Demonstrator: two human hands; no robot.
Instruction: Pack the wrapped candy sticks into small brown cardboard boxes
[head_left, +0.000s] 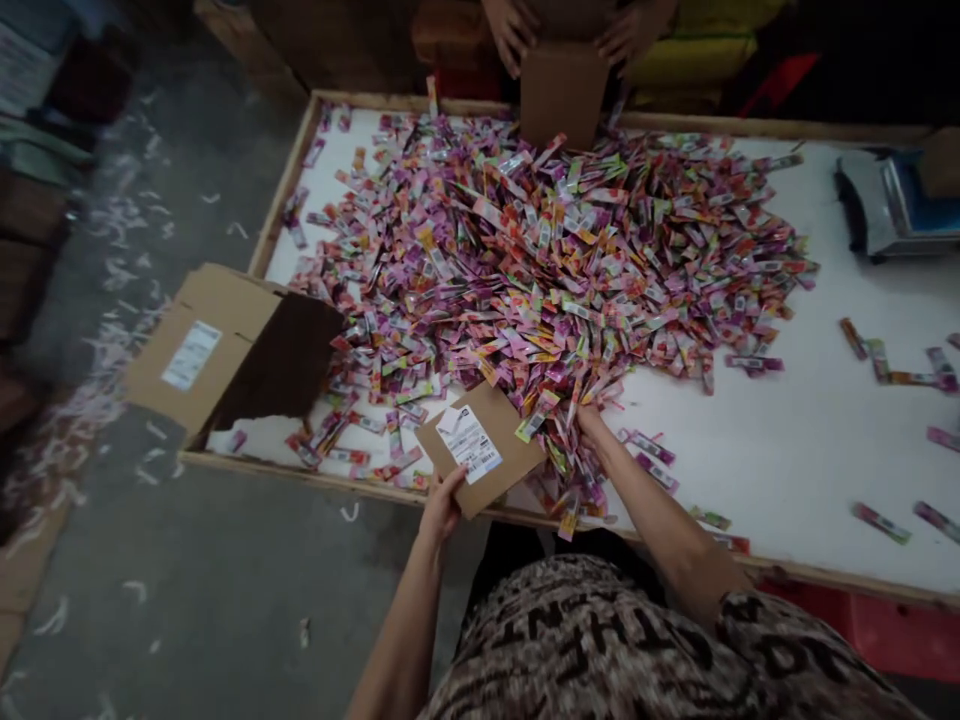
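A small brown cardboard box (506, 455) with a white printed label (469, 443) is tilted at the front edge of the table. My left hand (444, 505) grips it by its near left side, fingers at the label's lower edge. My right hand (589, 420) reaches into the near edge of a large heap of small colourful packets (517, 270), mostly pink and purple. Packets hide its fingers, so I cannot see how they are closed. Several packets lie between that hand and the box's right side.
A wood-rimmed white table (720, 430) carries the heap. An open carton (202, 350) sits at the left corner. Across the table, another person's hands (514, 30) hold a cardboard box (564, 95). A scale-like device (892, 205) stands at right. Paper scraps litter the floor (247, 580).
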